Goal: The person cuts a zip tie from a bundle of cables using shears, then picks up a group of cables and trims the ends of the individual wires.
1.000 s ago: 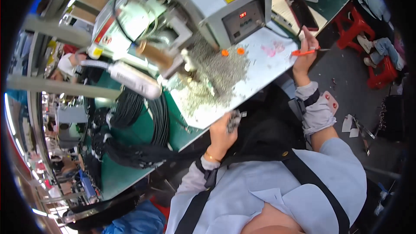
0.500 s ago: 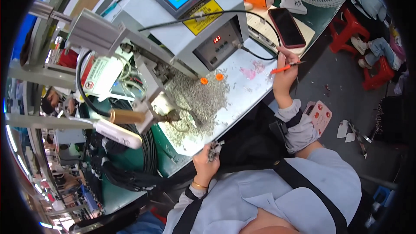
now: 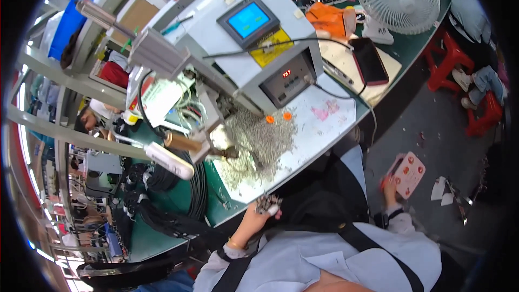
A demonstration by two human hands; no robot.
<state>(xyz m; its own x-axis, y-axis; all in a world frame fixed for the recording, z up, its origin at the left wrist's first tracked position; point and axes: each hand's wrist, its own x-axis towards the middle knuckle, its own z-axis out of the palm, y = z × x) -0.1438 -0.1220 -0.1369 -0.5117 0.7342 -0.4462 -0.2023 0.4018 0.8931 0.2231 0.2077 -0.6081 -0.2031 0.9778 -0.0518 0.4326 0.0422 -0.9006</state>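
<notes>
Clutching grey pieces (image 3: 268, 204), left hand (image 3: 252, 221) curls; right hand (image 3: 388, 188) hangs aside, grip unclear

At the right end of the green tabletop (image 3: 406, 47), a white fan (image 3: 399, 1) with a round cage. Just left of it, a crumpled orange bag (image 3: 326, 20); nearer, a dark phone (image 3: 371, 60) resting on a pale notebook (image 3: 390, 75). On the grey floor (image 3: 403, 121) past the table's edge, two red stools (image 3: 446, 66), light-coloured shoes (image 3: 461, 79) and blue trousers (image 3: 485, 85) close by. Farther down, white paper scraps (image 3: 438, 188) beside a thin metal tool (image 3: 461, 208).
</notes>
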